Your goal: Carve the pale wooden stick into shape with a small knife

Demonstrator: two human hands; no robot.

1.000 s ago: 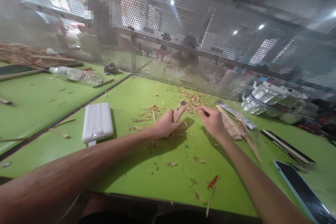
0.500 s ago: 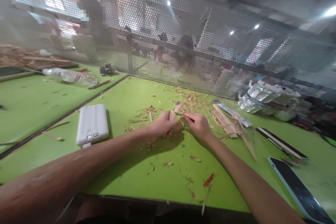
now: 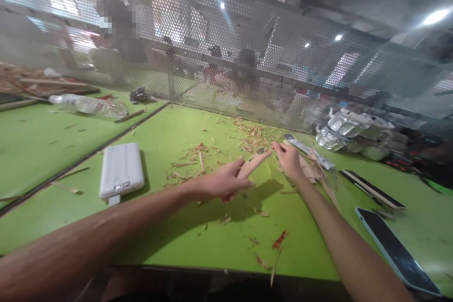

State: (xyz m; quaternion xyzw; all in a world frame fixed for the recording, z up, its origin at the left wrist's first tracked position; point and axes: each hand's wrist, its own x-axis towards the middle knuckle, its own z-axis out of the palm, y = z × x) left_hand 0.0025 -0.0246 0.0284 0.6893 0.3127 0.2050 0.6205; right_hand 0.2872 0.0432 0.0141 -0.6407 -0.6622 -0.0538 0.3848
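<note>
My left hand (image 3: 228, 180) is closed around the lower end of a flat, pale piece of wood (image 3: 252, 164) with dark marks near its far end. The wood slants up and to the right above the green table (image 3: 219, 250). At its far tip, my right hand (image 3: 288, 158) is closed, fingertips at or very near the wood. Its fingers hide the thin knife that showed in this hand half a second ago. Curled wood shavings (image 3: 253, 137) lie scattered behind and around both hands.
A white power bank (image 3: 122, 167) lies left, a plastic bottle (image 3: 90, 105) beyond it. On the right are wood strips (image 3: 323, 177), a steel ruler (image 3: 311, 151), a black-and-tan strip (image 3: 373, 189), a phone (image 3: 396, 250) and foil-like packs (image 3: 350, 130). A perforated screen (image 3: 198, 56) stands behind.
My right hand has moved right and slightly up, from the wood's middle to its far tip. The piece of wood has tilted rightward in my left hand, showing more of its face.
</note>
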